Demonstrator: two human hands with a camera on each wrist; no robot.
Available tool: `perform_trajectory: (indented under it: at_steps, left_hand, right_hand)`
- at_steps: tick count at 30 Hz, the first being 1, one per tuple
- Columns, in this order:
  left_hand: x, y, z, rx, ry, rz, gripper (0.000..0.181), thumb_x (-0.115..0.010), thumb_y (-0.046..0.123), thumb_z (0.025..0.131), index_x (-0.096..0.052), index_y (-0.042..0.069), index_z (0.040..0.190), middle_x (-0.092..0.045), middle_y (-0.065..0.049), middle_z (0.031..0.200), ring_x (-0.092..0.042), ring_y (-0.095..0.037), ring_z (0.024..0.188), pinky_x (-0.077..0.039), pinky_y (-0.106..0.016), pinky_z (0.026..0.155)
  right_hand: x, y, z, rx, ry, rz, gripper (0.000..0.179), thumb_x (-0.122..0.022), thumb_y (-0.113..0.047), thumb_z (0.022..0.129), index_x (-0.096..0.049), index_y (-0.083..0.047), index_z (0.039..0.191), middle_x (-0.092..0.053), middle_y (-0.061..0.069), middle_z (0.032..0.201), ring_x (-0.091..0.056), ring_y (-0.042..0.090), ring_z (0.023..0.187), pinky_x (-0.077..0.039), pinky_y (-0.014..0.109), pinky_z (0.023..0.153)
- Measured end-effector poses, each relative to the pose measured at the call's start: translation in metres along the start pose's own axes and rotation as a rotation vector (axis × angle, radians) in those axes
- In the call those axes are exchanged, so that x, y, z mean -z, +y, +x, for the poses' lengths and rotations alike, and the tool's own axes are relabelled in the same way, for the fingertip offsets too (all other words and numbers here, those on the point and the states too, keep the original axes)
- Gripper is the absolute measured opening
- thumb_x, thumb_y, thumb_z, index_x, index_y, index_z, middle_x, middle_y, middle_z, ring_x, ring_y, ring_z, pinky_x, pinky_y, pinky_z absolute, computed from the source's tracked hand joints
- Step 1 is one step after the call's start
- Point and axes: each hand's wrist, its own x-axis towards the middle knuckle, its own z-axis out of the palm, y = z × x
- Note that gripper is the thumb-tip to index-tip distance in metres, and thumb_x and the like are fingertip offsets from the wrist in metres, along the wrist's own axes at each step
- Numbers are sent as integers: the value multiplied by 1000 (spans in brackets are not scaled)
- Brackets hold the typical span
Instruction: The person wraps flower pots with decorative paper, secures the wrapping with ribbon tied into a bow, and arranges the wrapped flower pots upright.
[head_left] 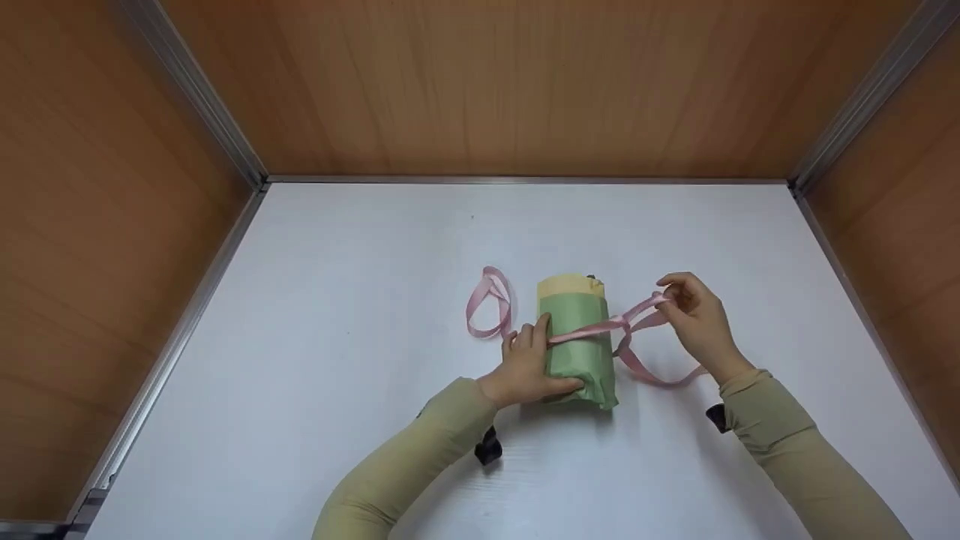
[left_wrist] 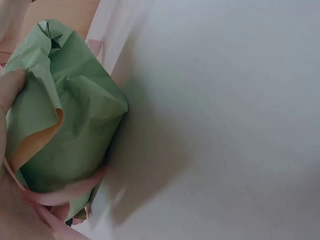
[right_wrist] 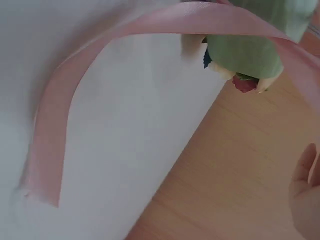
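A small bouquet wrapped in green paper, with a cream band at its far end, lies on the white table. Red and cream flowers peek from its end in the right wrist view. My left hand grips its left side, thumb across the near part of the green wrapping. A pink ribbon crosses the wrapping and is looped at the right side. My right hand, to the right of the bouquet, pinches the ribbon between thumb and fingers. One ribbon tail hangs in a curve below that hand.
The other end of the ribbon lies as a loose loop left of the bouquet. Wood-grain panels with metal edging enclose the white table at the back and both sides.
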Motion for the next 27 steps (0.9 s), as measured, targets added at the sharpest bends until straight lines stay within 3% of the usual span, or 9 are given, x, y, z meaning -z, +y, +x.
perform_trajectory:
  at_steps: [2, 4, 8, 11, 16, 19, 21, 24, 27]
  left_hand:
    - [0, 0, 0, 6, -13, -3, 112, -68, 60, 76, -8, 0, 149, -41, -16, 125, -42, -26, 113, -20, -48, 108]
    - [-1, 0, 1, 6, -20, -8, 111, -68, 60, 77, -8, -1, 149, -41, -17, 125, -43, -25, 112, -22, -48, 107]
    - [-1, 0, 0, 12, -34, -36, 112, -67, 60, 77, -6, 0, 149, -40, -18, 125, -44, -25, 107, -28, -46, 104]
    - [1, -1, -1, 19, -39, -56, 112, -68, 59, 77, -7, 1, 150, -40, -18, 126, -44, -25, 105, -35, -43, 100]
    - [3, -3, -2, 27, -48, -61, 111, -69, 59, 76, -9, 2, 150, -40, -17, 125, -44, -24, 106, -41, -38, 95]
    - [2, -3, -2, 26, -47, -63, 111, -69, 59, 76, -9, 3, 150, -40, -17, 124, -44, -24, 105, -42, -38, 93]
    - [2, -2, -2, 27, -47, -70, 110, -69, 58, 77, -8, 3, 151, -39, -18, 125, -43, -24, 105, -42, -38, 93]
    - [2, -1, -3, 26, -50, -73, 110, -69, 58, 77, -8, 3, 151, -39, -18, 125, -44, -24, 105, -41, -38, 93]
    - [4, -2, -3, 30, -66, -83, 109, -68, 58, 78, -7, 4, 151, -39, -18, 127, -44, -24, 105, -41, -38, 94]
  right_hand:
    - [6, -1, 2, -125, -6, 164, 18, -50, 1, 93, -57, -10, 106, -52, -5, 77, -55, 6, 72, -47, 15, 69]
    - [12, -1, 3, -192, -31, 238, 13, -50, -5, 96, -56, -14, 103, -51, -8, 72, -51, 4, 63, -47, 17, 62]
    - [26, 0, 5, -189, -77, 38, 11, -59, -16, 94, -61, -6, 97, -46, -8, 66, -38, 5, 59, -36, 20, 54]
    - [39, 1, 7, -117, -91, -205, 16, -66, -15, 89, -64, -1, 95, -49, -3, 68, -40, 8, 62, -35, 21, 53]
    - [65, 2, 11, 165, -38, -599, 16, -70, -4, 81, -64, -1, 95, -56, 7, 65, -44, 14, 56, -36, 24, 50]
    - [81, 0, 16, 316, 63, -744, 18, -72, -3, 78, -64, 1, 95, -57, 10, 62, -43, 16, 51, -35, 28, 48]
    - [90, 0, 19, 340, 102, -772, 16, -71, -3, 79, -65, 2, 92, -58, 12, 61, -43, 17, 49, -35, 29, 46]
    - [95, 4, 19, 239, 10, -780, 13, -69, -3, 80, -65, 2, 91, -61, 15, 64, -46, 19, 51, -35, 31, 47]
    - [85, 15, 13, 42, -236, -761, 13, -65, -4, 83, -66, 2, 94, -65, 15, 73, -49, 20, 57, -39, 33, 52]
